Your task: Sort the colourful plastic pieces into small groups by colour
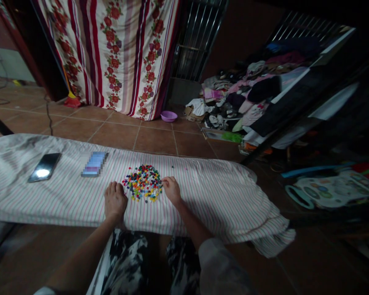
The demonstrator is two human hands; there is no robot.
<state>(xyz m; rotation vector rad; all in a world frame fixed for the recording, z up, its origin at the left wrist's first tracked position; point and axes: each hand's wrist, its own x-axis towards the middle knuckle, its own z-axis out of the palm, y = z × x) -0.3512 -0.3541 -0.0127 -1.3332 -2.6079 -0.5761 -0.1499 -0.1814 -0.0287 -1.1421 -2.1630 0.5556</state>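
Observation:
A loose pile of small multicoloured pieces (144, 184) lies on the striped cloth (209, 196) in front of me. Their exact kind is too small to tell. My right hand (172, 190) is at the pile's right edge, thumb and forefinger pinched together; whatever is between the fingertips is too small to make out. Just left of the pile, my left hand (115, 200) rests palm down on the cloth, its fingers loosely bent and holding nothing that I can see.
Left on the cloth lie a dark phone (45, 167) with a bright reflection and a second phone (94, 164) with a blurred screen. Beyond are a floral curtain (126, 53), a purple basin (169, 116), a red broom (72, 100) and heaped clothes (233, 92).

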